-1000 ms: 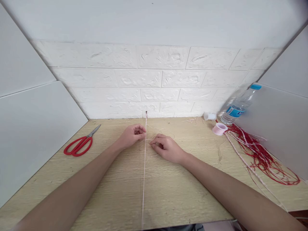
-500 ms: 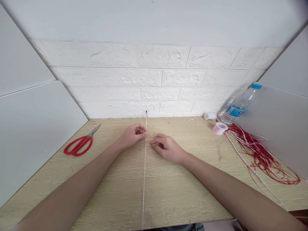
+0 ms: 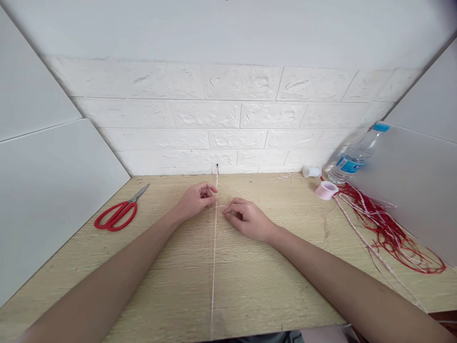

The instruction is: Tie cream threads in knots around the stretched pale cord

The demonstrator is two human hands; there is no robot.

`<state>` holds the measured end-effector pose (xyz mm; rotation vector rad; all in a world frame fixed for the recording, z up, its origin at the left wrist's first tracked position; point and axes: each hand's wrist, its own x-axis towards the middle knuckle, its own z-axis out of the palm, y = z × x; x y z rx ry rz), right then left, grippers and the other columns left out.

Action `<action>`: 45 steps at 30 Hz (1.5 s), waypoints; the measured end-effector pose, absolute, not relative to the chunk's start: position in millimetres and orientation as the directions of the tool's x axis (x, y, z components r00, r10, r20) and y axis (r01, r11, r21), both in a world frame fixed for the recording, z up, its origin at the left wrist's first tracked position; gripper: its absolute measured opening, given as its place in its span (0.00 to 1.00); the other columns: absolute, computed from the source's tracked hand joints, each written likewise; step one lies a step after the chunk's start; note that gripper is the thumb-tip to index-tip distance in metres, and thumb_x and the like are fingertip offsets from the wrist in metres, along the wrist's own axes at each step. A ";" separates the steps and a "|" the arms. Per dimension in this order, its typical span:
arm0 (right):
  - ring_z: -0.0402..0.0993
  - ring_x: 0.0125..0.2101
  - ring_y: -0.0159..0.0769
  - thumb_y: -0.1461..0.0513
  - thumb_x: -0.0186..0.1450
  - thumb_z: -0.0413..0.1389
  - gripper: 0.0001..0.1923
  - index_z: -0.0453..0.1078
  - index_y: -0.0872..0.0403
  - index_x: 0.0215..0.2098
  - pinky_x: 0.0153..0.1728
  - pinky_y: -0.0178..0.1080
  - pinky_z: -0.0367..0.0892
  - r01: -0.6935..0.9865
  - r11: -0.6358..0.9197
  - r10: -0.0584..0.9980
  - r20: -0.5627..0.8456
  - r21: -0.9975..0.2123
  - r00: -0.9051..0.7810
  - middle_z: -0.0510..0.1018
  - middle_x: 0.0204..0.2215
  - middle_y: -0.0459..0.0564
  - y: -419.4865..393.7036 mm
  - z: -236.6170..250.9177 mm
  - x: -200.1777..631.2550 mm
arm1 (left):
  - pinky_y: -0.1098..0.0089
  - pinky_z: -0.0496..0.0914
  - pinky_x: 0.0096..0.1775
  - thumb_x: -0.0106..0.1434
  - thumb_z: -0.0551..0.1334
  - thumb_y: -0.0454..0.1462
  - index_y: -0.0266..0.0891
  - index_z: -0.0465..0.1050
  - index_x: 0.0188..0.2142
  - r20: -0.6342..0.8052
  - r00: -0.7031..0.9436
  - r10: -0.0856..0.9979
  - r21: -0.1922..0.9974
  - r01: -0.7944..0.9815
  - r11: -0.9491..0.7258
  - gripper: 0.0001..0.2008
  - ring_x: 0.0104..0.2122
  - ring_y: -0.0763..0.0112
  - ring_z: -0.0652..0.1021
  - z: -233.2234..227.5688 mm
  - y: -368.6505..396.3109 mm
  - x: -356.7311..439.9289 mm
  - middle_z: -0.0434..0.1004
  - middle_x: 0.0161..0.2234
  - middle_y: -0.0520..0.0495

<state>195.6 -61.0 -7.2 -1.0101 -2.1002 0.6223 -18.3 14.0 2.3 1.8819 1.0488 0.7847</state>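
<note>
A pale pink cord (image 3: 213,267) runs taut from a small dark fixing at the foot of the wall toward the table's front edge. Its far stretch, near the wall, looks thicker and twisted or knotted. My left hand (image 3: 195,201) is at the cord's left side, thumb and fingertips closed on it. On the right, my right hand (image 3: 250,220) pinches a thin cream thread (image 3: 225,232), its fingertips a little apart from the cord. Loose loops of this thread curl between and beyond both hands. Exactly where each fingertip grips is too small to make out.
Red-handled scissors (image 3: 116,215) lie at the left. To the right are a pink thread spool (image 3: 326,190), a white spool (image 3: 312,172), a water bottle (image 3: 352,162) and a heap of red cords (image 3: 389,228). White panels flank the wooden table (image 3: 160,295); a brick-patterned wall stands behind.
</note>
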 end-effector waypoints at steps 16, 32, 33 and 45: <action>0.68 0.31 0.31 0.64 0.67 0.52 0.09 0.75 0.54 0.39 0.34 0.35 0.64 0.483 0.584 0.804 0.388 -0.652 -0.450 0.72 0.34 0.49 -60.5 -8.6 196.0 | 0.71 0.64 0.28 0.58 0.62 0.44 0.41 0.71 0.41 0.148 0.472 0.869 0.815 0.439 -0.377 0.13 0.23 0.75 0.70 3.6 11.2 -16.2 0.72 0.24 0.53; 0.69 0.32 0.31 0.64 0.67 0.52 0.09 0.75 0.53 0.38 0.35 0.35 0.63 0.481 0.585 0.803 0.384 -0.653 -0.455 0.72 0.34 0.49 -60.0 -8.5 197.0 | 0.71 0.63 0.30 0.60 0.59 0.40 0.43 0.73 0.43 0.154 0.481 0.863 0.730 0.533 -0.428 0.12 0.26 0.74 0.67 4.2 8.5 -13.2 0.68 0.25 0.54; 0.69 0.32 0.31 0.64 0.67 0.52 0.09 0.75 0.53 0.38 0.35 0.35 0.63 0.482 0.586 0.803 0.385 -0.652 -0.455 0.72 0.34 0.48 -59.9 -8.3 197.0 | 0.71 0.63 0.30 0.60 0.59 0.40 0.43 0.73 0.42 0.150 0.481 0.864 0.726 0.540 -0.427 0.12 0.26 0.74 0.67 4.1 8.6 -13.0 0.69 0.26 0.54; 0.69 0.31 0.30 0.66 0.66 0.53 0.09 0.74 0.53 0.40 0.35 0.35 0.64 0.480 0.595 0.796 0.389 -0.644 -0.464 0.72 0.34 0.49 -60.0 -8.7 197.4 | 0.71 0.63 0.29 0.59 0.60 0.48 0.42 0.73 0.41 0.125 0.530 0.839 0.697 0.555 -0.454 0.15 0.25 0.74 0.68 9.2 2.2 -10.2 0.69 0.25 0.54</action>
